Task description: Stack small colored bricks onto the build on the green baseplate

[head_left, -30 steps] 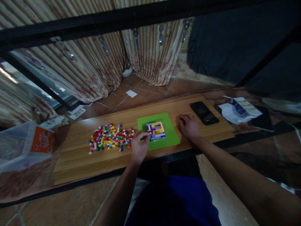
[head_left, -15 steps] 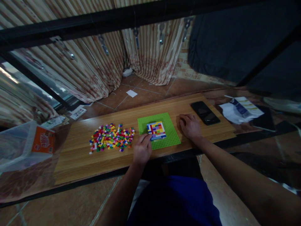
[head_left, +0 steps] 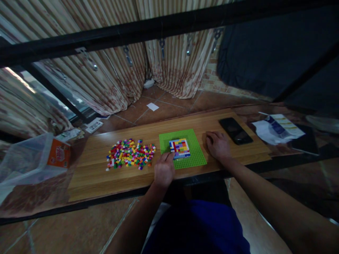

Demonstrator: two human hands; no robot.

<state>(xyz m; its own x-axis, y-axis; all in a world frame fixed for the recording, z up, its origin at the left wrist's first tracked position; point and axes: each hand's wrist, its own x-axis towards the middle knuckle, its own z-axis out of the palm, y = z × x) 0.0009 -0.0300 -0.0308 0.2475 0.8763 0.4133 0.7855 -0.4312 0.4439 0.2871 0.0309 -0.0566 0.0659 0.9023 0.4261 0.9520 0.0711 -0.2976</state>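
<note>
A bright green studded baseplate lies on the wooden board. On it is a square patch of small multicoloured building bricks, with white, blue, yellow, red and orange among them. My left hand reaches to the patch's lower left corner, thumb and fingers pinched together. Whatever is between these fingertips is too small and hidden to make out. To the right of the baseplate, my right hand rests on the board, loosely curved with the thumb apart, holding nothing. Left of the baseplate spreads a pile of loose bricks.
The wooden board carries a black phone at the right. Beyond it lie a crumpled white packet and a dark flat item. A clear plastic box with an orange label stands left. Striped curtains hang behind.
The camera view has shifted slightly, so everything sits a little farther right. My left hand remains at the patch's lower left corner, and my right hand still rests beside the baseplate.
</note>
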